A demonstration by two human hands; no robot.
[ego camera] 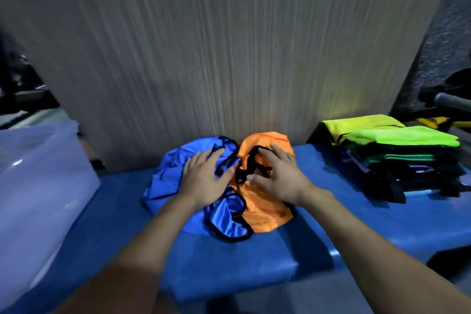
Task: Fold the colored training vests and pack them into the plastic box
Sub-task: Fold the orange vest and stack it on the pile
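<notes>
Surface: blue-covered table [331, 216], running 9 to 3 o'clock; pale wood-grain panel [216, 46] upright behind it at 12. Dim room, blurred clutter at both far sides.

Item 1: translucent plastic box [38, 186], at 9 o'clock, beside table edge.

Item 2: stack of folded vests [397, 153], 2 o'clock on table; green & yellow uppermost.

Item 3: blue vest [168, 176], crumpled, table centre, touching item 4.

Item 4: orange vest [265, 209], crumpled, black trim.

Left hand [204, 178]: palm down on blue vest, fingers spread, not gripping.

Right hand [277, 176]: on orange vest, fingers bent, pinch unclear; cannot tell grip.
</notes>
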